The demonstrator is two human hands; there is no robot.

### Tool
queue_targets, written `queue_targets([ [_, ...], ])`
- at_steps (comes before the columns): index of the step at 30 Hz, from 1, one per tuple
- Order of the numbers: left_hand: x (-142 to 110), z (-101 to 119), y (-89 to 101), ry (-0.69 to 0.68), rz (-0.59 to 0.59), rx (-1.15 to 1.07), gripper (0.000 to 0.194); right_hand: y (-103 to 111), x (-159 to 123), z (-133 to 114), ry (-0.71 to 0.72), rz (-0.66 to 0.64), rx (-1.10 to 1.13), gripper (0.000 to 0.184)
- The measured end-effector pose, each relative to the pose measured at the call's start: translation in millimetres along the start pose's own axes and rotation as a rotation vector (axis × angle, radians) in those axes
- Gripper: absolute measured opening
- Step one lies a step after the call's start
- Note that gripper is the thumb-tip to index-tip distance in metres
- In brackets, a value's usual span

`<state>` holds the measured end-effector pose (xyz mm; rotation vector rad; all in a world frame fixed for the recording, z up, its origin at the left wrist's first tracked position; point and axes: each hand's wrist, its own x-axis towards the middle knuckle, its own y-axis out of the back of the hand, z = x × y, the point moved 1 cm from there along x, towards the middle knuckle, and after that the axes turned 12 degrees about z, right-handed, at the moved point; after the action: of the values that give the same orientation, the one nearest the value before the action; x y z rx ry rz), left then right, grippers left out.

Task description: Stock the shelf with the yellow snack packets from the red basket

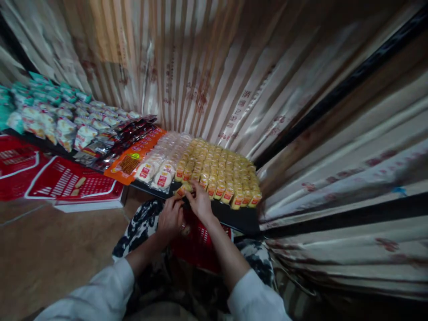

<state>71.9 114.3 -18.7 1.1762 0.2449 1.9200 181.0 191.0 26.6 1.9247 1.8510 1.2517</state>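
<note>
A small yellow wrapped snack [183, 191] with a red label is between my two hands, at the front edge of a dark shelf. My right hand [201, 203] pinches it from the right with thumb and fingers. From the left, my left hand [170, 217] has its fingers curled at the snack's lower side; how firmly it grips is hard to tell. Just behind are tight rows of the same yellow packs [220, 169], red labels facing me. To their left lie clear-wrapped white round snacks [163, 177] with red labels.
An orange snack bag [129, 165], dark shiny packets [113, 145], and white and green packets [65, 125] line the shelf [230, 216] leftward. Red boxes [80, 180] stand at the left; another red box [190, 243] is below my hands. Printed plastic sheeting [207, 76] hangs behind.
</note>
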Motion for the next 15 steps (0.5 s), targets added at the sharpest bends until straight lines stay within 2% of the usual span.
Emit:
queue_targets([
  [4,4.8,-15.4,-12.4,-0.015,-0.013,0.064,0.032,-12.0,24.9,-7.8,0.061,-0.022,-0.126,0.032],
  [8,12.7,-27.0,-23.3,-0.052,-0.013,0.083,0.036,-21.7,40.0,-12.1,0.115,-0.081,-0.251,0.031],
  [15,26.4,-28.2,-33.9,-0.044,0.022,0.093,0.038,-31.5,49.8,-9.8,0.187,-0.04,-0.333,0.03],
])
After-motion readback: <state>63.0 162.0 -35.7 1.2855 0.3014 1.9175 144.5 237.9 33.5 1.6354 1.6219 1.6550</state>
